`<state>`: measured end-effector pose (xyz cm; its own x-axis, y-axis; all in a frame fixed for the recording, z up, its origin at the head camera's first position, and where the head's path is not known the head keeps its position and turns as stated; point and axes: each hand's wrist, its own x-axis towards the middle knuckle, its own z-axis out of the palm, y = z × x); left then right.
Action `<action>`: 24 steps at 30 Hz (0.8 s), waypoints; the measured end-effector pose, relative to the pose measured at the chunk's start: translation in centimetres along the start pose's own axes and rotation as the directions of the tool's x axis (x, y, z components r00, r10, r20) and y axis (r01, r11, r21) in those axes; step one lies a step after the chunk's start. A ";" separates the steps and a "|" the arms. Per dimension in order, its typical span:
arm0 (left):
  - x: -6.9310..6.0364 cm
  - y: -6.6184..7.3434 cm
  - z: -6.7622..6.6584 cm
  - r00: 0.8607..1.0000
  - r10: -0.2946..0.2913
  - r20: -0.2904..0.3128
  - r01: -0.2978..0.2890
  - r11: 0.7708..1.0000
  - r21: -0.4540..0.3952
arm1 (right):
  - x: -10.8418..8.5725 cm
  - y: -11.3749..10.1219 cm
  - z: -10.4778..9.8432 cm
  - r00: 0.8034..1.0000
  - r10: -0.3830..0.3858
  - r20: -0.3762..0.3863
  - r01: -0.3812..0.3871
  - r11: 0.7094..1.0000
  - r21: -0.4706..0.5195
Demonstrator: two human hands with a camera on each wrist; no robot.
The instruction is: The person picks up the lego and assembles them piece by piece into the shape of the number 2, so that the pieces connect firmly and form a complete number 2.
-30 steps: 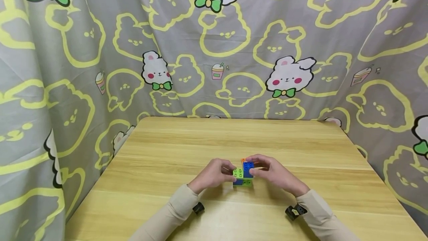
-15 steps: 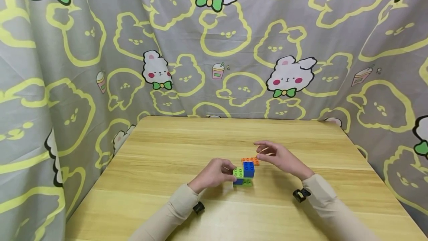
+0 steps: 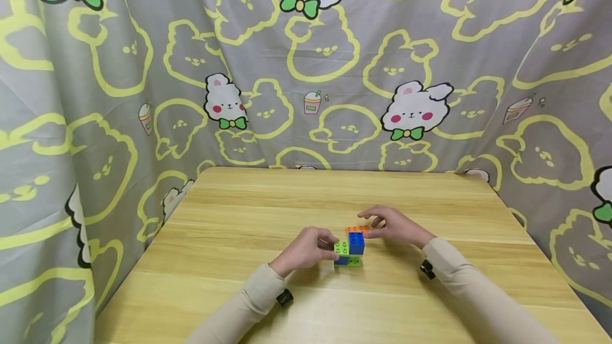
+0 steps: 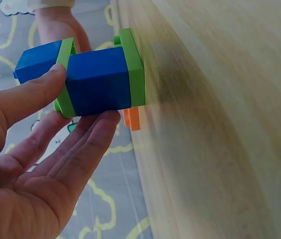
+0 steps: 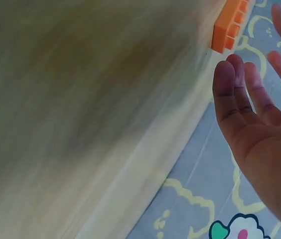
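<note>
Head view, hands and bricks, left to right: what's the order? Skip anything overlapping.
Left hand → bare studded end of the upper light-green plastic plate → upper blue plastic block → right hand.

Soft shadows across the tabletop (image 4: 215,149)

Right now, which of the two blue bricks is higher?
The top blue brick, on the upper green plate, studs showing; the lower blue brick sits beneath that plate.

Right hand (image 5: 266,133) near 1 orange brick (image 5: 226,26) on table (image 5: 105,109).
</note>
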<state>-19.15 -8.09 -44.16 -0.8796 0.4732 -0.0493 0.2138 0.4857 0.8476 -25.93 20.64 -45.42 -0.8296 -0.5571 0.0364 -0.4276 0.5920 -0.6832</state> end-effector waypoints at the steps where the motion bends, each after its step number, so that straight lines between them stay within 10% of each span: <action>1: 0.0 0.0 0.0 1.000 0.000 0.000 0.000 1.000 0.000 | 0.1 0.0 0.1 1.000 0.011 0.005 -0.011 1.000 -0.003; 24: -0.1 0.1 0.2 1.000 0.019 -0.012 -0.019 1.000 0.003 | 1.0 -0.1 1.6 1.000 0.008 0.024 -0.006 0.997 -0.079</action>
<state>-18.94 -7.96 -44.21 -0.8804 0.4735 -0.0266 0.2318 0.4787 0.8468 -26.19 19.08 -46.53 -0.8242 -0.5662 0.0130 -0.4495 0.6399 -0.6233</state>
